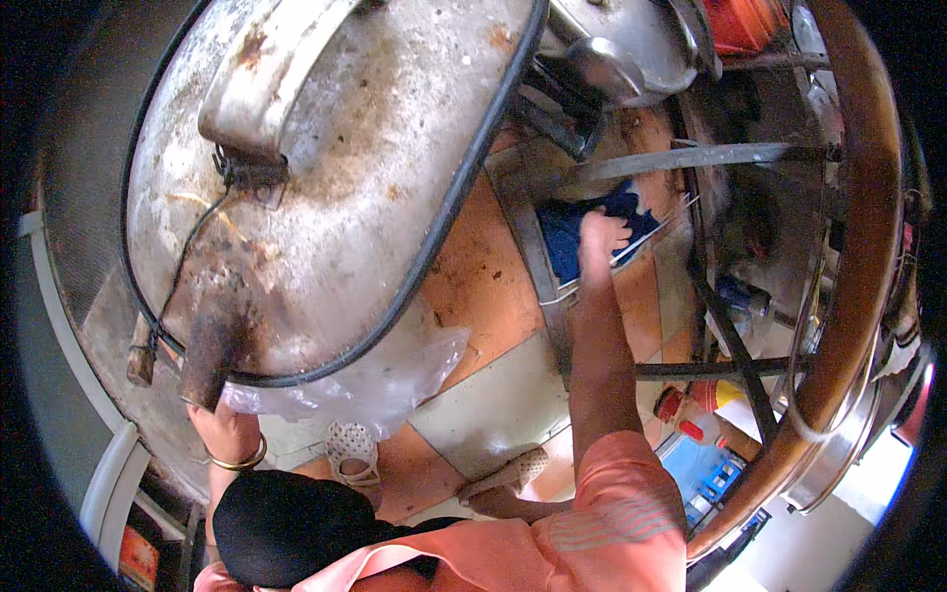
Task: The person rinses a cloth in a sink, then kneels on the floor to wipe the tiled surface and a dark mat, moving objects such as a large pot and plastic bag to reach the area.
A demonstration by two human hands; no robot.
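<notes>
My left hand (229,436), with a gold-coloured bangle at the wrist, is at the lower left beside the dark end of a metal pipe (214,348). Its fingers are partly hidden, and a clear plastic bag (370,392) gathers at them. The bag spreads to the right over the tiles. My right arm reaches down and away, and my right hand (603,233) lies on dark blue cloth (566,240) beside a thin white edge. Its fingers are bent against the cloth; whether they grip it is unclear.
A large, stained metal lid or top (385,200) with a black rim fills the upper left. Metal pans (644,44) stand at the upper right. A metal frame (547,296) surrounds the cloth, and a brown round table edge (862,222) curves down the right. Red-capped jars (695,418) sit below.
</notes>
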